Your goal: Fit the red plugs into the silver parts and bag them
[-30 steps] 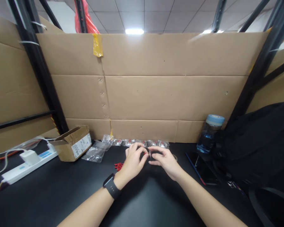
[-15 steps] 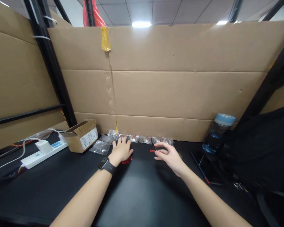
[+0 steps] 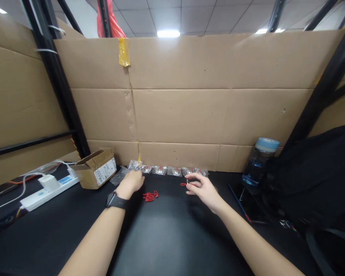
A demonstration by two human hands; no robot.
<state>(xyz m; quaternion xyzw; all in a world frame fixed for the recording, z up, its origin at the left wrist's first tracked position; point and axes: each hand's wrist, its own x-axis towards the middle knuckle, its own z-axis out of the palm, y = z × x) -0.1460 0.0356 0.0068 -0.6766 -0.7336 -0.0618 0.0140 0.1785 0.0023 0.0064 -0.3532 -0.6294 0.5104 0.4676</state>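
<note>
My right hand (image 3: 203, 191) is closed in a pinch over the right middle of the table. A thin red cord (image 3: 183, 184) sticks out of its fingertips as a small loop, with a small silvery piece beside it. My left hand (image 3: 131, 181), a dark watch on its wrist, reaches to the clear plastic bags (image 3: 119, 177) at the back left. Its fingers look curled, and their tips are partly hidden. A small bunch of red cords (image 3: 150, 196) lies on the table between the hands. Several small clear packets (image 3: 174, 171) with red marks stand in a row along the back.
An opened cardboard box (image 3: 99, 168) and a white power strip (image 3: 50, 188) are at the left. On the right stand a blue-lidded bottle (image 3: 258, 163), a dark phone (image 3: 254, 209) with a pen across it, and a black bag (image 3: 319, 184). A cardboard wall (image 3: 175, 115) closes off the back.
My left hand has moved left from above the red cords to the plastic bags, its fingers going from spread to curled. The red cords now show fully. My right hand has hardly moved.
</note>
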